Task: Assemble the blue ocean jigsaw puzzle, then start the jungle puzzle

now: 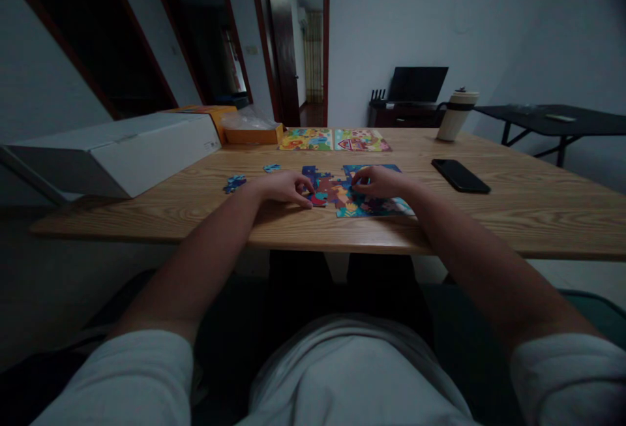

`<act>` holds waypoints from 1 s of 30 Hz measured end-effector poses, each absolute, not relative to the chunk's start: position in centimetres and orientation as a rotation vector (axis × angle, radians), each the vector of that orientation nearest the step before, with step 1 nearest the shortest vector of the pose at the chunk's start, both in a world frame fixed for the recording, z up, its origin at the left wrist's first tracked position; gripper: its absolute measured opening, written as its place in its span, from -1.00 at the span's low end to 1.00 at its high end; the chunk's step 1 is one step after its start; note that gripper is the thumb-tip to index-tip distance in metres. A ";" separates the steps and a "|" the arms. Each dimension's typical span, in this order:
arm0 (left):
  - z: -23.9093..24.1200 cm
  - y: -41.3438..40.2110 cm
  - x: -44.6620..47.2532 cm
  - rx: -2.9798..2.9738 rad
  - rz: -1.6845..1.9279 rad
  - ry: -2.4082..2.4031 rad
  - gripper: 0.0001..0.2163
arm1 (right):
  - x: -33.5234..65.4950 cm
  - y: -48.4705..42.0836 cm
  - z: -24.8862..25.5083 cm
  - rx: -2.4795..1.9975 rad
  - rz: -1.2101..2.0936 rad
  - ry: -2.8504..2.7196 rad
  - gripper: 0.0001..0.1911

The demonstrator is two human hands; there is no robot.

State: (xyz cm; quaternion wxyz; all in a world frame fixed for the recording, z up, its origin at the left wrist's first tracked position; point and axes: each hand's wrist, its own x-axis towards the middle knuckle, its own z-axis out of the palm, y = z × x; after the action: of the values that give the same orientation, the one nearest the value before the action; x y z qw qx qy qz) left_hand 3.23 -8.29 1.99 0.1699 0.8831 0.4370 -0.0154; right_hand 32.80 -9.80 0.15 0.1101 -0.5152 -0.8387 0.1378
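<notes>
— Closest to the camera is a pale shirt point(362, 374). Beyond it stands a wooden table point(538, 217), and on its left side a long white box point(161, 152). What is between the hands?
— It is a jigsaw puzzle point(345, 207), partly joined, near the table's front edge. The left hand point(283, 188) is at its left side, thumb and forefinger apart. The right hand point(381, 181) bends its fingers over the right part.
— Does that one hold a piece?
— I cannot tell.
— What could go wrong?
— I think joined pieces could separate if one hand pushes sideways. Also the right forearm point(469, 243) could drag the near corner, being so close.
— And what is unclear?
— The right hand covers some of the puzzle. Loose blue pieces point(235, 184) lie farther left, too dim for counting.
</notes>
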 end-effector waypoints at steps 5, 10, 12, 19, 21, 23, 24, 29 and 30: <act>2.2 -7.8 2.3 2.454 -0.055 1.287 -0.44 | 32.8 -9.9 0.2 -1.508 0.409 -2.466 -0.71; 2.7 -8.1 2.2 2.417 -0.046 1.313 -0.49 | 32.8 -9.8 0.2 -1.517 0.402 -2.460 -0.72; 2.8 -8.2 2.2 2.405 -0.050 1.315 -0.52 | 32.9 -9.8 0.1 -1.512 0.410 -2.468 -0.73; 3.2 -9.0 2.5 2.404 -0.045 1.249 -0.47 | 33.0 -9.6 0.1 -1.497 0.395 -2.495 -0.74; 3.2 -9.4 2.8 2.414 -0.042 1.195 -0.43 | 32.9 -9.6 0.1 -1.513 0.389 -2.503 -0.73; 3.2 -9.7 3.2 2.428 -0.064 1.106 -0.42 | 32.9 -9.7 0.1 -1.526 0.386 -2.504 -0.72; 3.2 -9.9 3.4 2.431 -0.090 1.054 -0.42 | 32.8 -9.7 0.1 -1.533 0.390 -2.497 -0.71; 3.6 -10.7 4.3 2.446 -0.146 0.971 -0.43 | 32.9 -9.8 0.0 -1.513 0.408 -2.483 -0.70; 3.7 -11.0 4.4 2.467 -0.127 1.009 -0.42 | 32.9 -9.8 0.0 -1.504 0.404 -2.485 -0.71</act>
State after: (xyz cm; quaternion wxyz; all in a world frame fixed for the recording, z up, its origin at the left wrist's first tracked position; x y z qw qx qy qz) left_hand 4.44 -11.04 3.70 0.2344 0.8988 0.3676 -0.0464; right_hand 32.86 -9.77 0.02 0.1042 -0.5100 -0.8428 0.1371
